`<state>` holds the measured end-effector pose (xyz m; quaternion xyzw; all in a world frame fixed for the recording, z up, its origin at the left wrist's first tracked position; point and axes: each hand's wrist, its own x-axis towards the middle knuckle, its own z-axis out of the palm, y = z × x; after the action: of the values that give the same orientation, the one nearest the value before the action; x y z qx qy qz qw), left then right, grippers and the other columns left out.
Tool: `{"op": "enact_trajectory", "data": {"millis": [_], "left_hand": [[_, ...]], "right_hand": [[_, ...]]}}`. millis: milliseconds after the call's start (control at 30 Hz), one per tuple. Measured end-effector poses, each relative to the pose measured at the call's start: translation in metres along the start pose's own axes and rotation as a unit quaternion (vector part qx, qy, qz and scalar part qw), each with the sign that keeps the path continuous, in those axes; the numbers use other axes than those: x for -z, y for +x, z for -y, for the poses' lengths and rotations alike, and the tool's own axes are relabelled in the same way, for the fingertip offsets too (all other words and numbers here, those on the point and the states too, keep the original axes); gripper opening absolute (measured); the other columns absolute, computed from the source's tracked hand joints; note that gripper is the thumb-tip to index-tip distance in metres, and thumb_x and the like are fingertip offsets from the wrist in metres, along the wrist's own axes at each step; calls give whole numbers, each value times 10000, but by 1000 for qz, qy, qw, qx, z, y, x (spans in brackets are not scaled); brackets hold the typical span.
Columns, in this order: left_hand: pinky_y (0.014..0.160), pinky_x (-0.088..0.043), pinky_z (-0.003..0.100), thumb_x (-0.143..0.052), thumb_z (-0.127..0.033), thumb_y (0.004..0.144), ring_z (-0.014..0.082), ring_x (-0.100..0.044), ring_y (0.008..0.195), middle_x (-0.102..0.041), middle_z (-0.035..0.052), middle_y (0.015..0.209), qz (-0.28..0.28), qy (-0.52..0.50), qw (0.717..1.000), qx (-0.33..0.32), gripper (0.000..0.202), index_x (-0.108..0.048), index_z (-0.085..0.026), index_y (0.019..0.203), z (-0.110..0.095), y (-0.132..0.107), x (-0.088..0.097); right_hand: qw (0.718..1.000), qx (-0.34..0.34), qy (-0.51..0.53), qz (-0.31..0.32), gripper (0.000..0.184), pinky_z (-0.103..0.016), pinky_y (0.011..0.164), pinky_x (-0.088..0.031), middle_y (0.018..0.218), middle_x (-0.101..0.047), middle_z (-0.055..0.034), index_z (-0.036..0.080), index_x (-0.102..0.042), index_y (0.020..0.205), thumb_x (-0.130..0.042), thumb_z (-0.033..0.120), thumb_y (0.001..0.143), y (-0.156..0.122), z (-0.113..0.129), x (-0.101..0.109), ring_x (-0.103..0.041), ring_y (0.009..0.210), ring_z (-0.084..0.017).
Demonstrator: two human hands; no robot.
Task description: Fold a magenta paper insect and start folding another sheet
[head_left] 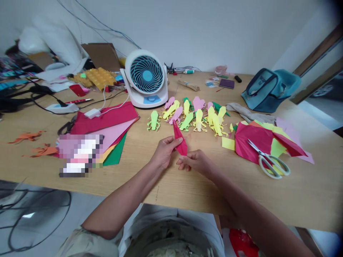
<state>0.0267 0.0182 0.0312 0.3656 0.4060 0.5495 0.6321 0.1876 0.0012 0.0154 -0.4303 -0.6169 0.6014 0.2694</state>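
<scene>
A narrow, pointed piece of folded red paper is held above the middle of the table between both hands. My left hand pinches its left side, thumb on top. At its lower end, the thumb and forefinger of my right hand close on the paper, the other fingers curled. Just beyond stand several folded paper frogs in yellow, pink and green, including a light green frog at the left and a pale yellow frog nearer the middle.
Scissors lie on crumpled red paper at the right. A white fan stands behind the frogs, and a blue bag sits at the back right. Coloured sheets and orange folded figures lie to the left.
</scene>
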Motion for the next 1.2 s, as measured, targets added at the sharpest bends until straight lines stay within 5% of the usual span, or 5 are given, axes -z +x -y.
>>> {"op": "enact_trajectory", "data": {"millis": [100,200,267,533,1200], "left_hand": [[617,-376,218,-892,-422,595,75,-493,589,-618,-24,638,20,23,1000,-2,379,-669,-128,681,-1,2,4],[638,-377,229,-890,-467,595,88,-512,615,-623,-12,660,92,55,994,31,427,-677,-114,705,4,-1,2],[641,-377,231,-890,-505,591,91,-527,617,-623,-10,669,149,68,985,46,470,-673,-111,728,9,-5,-2],[718,-529,309,-844,-611,641,201,-731,737,-697,61,816,252,36,960,116,609,-615,-133,942,24,-11,-8],[687,-515,261,-873,-479,686,140,-689,671,-765,110,841,223,1,964,144,501,-727,-113,994,24,-5,-2]], "right_hand": [[994,-4,-74,78,410,-246,538,-466,681,-736,-54,174,-754,716,-722,576,789,-9,8,17,-596,544,-121],[988,84,-101,-83,377,-243,514,-421,595,-644,-8,180,-699,670,-711,523,825,-12,14,34,-549,531,-116],[971,149,-56,-180,302,-254,566,-465,719,-677,-13,196,-722,869,-743,491,810,-10,15,37,-584,617,-133],[960,173,14,-219,275,-299,568,-528,724,-678,-18,227,-701,915,-792,445,774,-8,9,22,-615,621,-165],[954,155,33,-256,394,-302,549,-512,637,-628,3,225,-600,784,-806,552,709,-1,11,25,-618,577,-160]]}}
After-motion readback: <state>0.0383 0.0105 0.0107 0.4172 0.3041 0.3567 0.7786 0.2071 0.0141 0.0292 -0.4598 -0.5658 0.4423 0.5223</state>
